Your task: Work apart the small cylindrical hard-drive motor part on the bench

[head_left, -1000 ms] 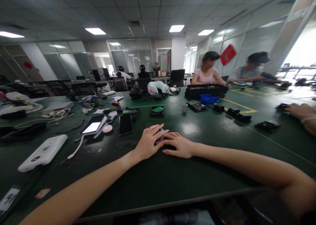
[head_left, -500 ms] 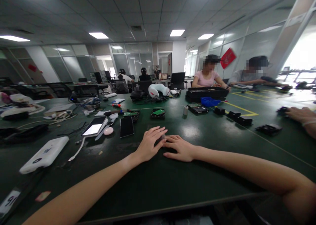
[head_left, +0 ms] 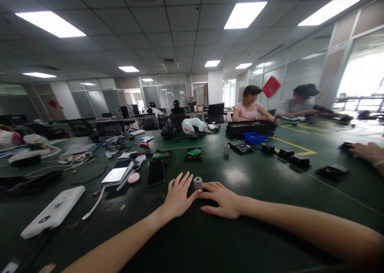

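An office-type room with ceiling lights (head_left: 245,15) and glazed partitions (head_left: 168,91) stands behind a dark green worktop (head_left: 168,249) that fills the lower frame. At the centre, a small grey cylinder (head_left: 197,181) stands upright on the worktop between the wearer's two hands. The left hand (head_left: 178,196) lies to its left, grip spread, fingers pointing up the frame; its thumb tip overlaps the cylinder's lower front, and firm contact cannot be confirmed. The right hand (head_left: 223,201) lies to its right, grip likewise spread, palm down, thumb apart, with the foremost fingertips just beside the cylinder's right side; whether they touch it cannot be told. A second cylinder (head_left: 227,149) stands farther back, right of centre, near a drive with a board (head_left: 241,146) and a blue tray (head_left: 255,138). Left of centre lie a dark phone (head_left: 156,172) and a pink round object (head_left: 133,178); a white device (head_left: 54,211) lies at lower left. A co-worker in a pink top (head_left: 251,110) sits at upper right behind a black box (head_left: 251,129); another person's hand (head_left: 367,152) enters at the right edge.
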